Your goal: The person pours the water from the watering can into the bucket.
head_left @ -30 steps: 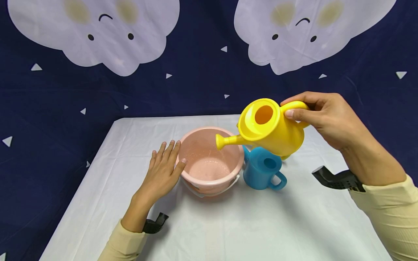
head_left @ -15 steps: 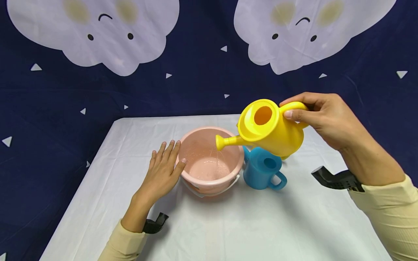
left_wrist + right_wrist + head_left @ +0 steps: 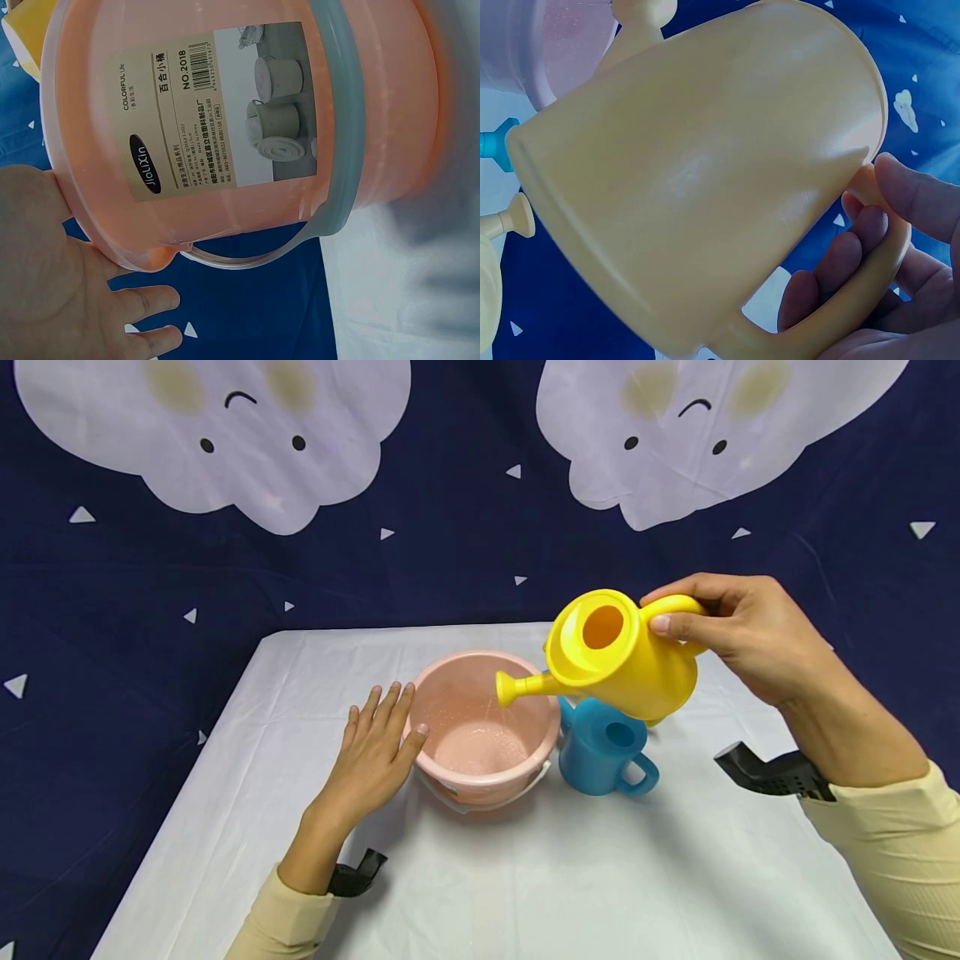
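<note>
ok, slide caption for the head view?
Right hand tilts yellow watering can over pink bucket; left hand steadies it.

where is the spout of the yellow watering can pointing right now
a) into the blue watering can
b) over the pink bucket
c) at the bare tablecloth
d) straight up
b: the right hand holds the yellow watering can tilted by its handle, with the spout tip above the open pink bucket, which the left hand touches on its side; the blue watering can stands beside the bucket, under the yellow one.
</note>
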Demonstrator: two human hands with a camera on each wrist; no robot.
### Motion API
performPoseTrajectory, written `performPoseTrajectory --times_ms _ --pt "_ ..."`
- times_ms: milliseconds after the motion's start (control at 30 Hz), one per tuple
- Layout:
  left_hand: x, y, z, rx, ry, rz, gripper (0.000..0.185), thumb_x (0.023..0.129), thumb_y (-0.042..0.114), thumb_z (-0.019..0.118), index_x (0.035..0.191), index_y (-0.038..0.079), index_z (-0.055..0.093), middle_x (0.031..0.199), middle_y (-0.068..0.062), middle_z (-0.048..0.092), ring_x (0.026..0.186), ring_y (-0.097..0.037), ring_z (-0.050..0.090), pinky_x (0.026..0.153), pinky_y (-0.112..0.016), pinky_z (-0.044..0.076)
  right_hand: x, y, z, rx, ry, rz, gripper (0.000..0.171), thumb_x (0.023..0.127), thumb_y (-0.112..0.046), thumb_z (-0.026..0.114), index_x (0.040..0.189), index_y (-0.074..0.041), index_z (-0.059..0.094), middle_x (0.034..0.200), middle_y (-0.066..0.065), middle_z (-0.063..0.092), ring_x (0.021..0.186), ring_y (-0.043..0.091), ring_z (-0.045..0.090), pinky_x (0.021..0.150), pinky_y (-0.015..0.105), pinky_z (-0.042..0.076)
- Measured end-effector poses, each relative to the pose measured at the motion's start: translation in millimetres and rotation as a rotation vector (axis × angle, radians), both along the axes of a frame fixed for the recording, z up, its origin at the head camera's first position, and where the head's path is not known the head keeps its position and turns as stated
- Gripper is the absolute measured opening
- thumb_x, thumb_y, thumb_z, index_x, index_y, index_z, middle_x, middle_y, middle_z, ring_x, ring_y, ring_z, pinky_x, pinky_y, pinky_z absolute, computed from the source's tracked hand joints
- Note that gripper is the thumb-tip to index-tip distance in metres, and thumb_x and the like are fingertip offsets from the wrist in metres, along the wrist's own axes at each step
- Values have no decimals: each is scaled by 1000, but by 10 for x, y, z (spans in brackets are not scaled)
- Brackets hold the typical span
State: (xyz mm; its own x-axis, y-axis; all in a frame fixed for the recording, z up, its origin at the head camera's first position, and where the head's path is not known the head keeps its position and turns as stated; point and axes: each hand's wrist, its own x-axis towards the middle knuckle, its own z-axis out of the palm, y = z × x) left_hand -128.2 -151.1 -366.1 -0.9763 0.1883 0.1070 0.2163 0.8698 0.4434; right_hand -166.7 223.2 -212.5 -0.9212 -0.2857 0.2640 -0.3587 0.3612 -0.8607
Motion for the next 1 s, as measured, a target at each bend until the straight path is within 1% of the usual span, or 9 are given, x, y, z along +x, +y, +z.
performPoseTrajectory --times_ms 200,533,1000 --pt "-1 6 -6 -5 2 1 64 100 53 23 153 21 8 160 -10 9 149 -32 -4 117 -58 -3 2 1 -1 -4 -11 0 28 85 -6 68 111 6 64 93 1 71 78 17 59 65 19 52" --pt "-2 9 -8 -15 7 4 64 100 52 23 153 21 8 160 -10 10 149 -32 -4 116 -59 -2 6 4 -5 71 3 -34 27 86 -10 67 111 1 66 94 -1 71 78 17 59 66 19 52" --pt "-2 8 2 -12 11 2 64 100 52 24 153 20 10 160 -11 11 149 -32 -3 117 -58 -2 1 -1 31 71 17 -40 27 86 -9 67 111 1 66 94 0 70 77 17 58 65 19 52"
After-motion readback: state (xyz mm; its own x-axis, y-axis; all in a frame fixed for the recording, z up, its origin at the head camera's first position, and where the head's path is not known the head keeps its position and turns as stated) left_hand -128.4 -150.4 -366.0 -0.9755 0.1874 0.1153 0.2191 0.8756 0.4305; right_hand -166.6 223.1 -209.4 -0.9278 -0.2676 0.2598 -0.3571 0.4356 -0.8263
